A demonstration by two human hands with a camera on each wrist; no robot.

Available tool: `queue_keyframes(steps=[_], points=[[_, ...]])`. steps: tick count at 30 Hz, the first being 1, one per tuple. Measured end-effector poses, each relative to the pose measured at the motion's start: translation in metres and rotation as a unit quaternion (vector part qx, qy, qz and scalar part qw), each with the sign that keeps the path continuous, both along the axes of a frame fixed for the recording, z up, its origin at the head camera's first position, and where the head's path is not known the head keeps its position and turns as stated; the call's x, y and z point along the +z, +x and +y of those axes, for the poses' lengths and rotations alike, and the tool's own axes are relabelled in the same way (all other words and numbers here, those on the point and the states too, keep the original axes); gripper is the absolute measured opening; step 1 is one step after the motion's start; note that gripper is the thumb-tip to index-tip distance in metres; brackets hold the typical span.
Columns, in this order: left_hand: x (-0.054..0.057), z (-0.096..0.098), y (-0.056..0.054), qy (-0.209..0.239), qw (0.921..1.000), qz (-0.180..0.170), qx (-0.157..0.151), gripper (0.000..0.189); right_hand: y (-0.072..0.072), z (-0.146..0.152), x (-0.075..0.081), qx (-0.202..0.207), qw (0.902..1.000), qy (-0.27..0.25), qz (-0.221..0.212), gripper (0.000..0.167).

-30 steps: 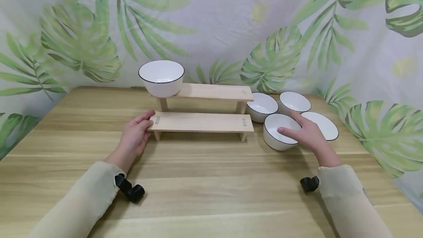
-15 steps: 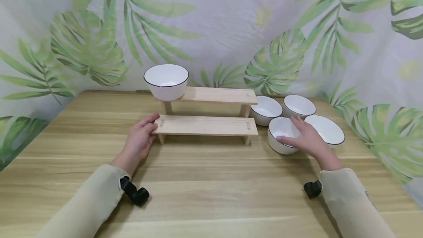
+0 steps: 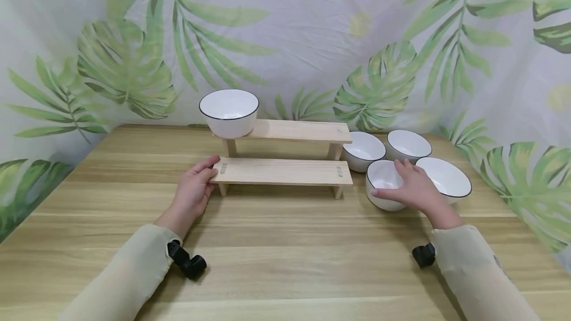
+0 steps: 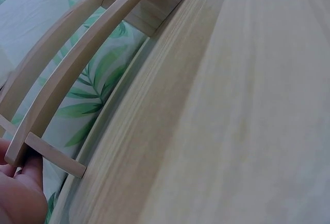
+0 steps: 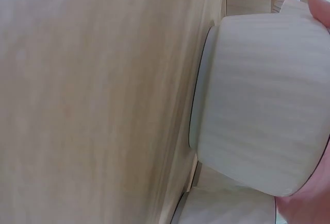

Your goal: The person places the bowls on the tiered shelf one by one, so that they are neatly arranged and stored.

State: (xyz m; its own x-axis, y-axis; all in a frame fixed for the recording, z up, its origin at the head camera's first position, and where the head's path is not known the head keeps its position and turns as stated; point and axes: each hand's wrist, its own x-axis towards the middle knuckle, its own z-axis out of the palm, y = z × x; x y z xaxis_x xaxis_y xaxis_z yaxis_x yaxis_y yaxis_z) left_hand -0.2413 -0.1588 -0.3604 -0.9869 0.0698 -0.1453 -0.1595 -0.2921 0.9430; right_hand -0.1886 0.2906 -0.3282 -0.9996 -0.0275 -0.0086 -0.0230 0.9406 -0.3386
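Note:
At the left end of the lower tier of a two-tier wooden shelf, my left hand grips the board between thumb and fingers; the left wrist view shows the hand at the shelf's end. My right hand spans the top of the nearest white bowl, thumb at its left rim and fingers toward its far right side. The bowl stands on the table in the right wrist view, the thumb overlapping its rim. The other fingertips are partly hidden.
Another white dark-rimmed bowl sits on the upper tier's left end. Behind and beside the right hand stand a bowl, another bowl and a wider bowl. A leaf-print cloth hangs behind the wooden table.
My right thumb has shifted left and down to the near bowl's left rim, the hand spreading over it. My left hand keeps its hold on the shelf. The head view has shifted slightly.

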Motion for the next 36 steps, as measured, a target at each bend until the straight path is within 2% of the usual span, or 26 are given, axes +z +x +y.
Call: queue_keyframes(steps=[6,18,26,36], points=[[-0.001,-0.002,0.002,0.005,1.0000,-0.004,0.004,0.052,-0.002,-0.003,0.001,0.015,0.9990,0.027,0.032,0.105],[0.001,-0.002,0.000,0.001,0.9999,-0.010,0.010,0.051,-0.001,-0.007,0.004,0.010,0.9971,0.035,0.068,0.100],[0.000,-0.001,-0.001,0.006,0.9999,-0.009,0.013,0.051,0.001,-0.006,0.007,0.007,0.9973,0.020,0.070,0.099],[0.001,0.000,0.001,0.006,0.9999,-0.003,0.014,0.051,0.001,-0.006,0.021,0.014,0.9978,-0.023,0.061,0.100]])
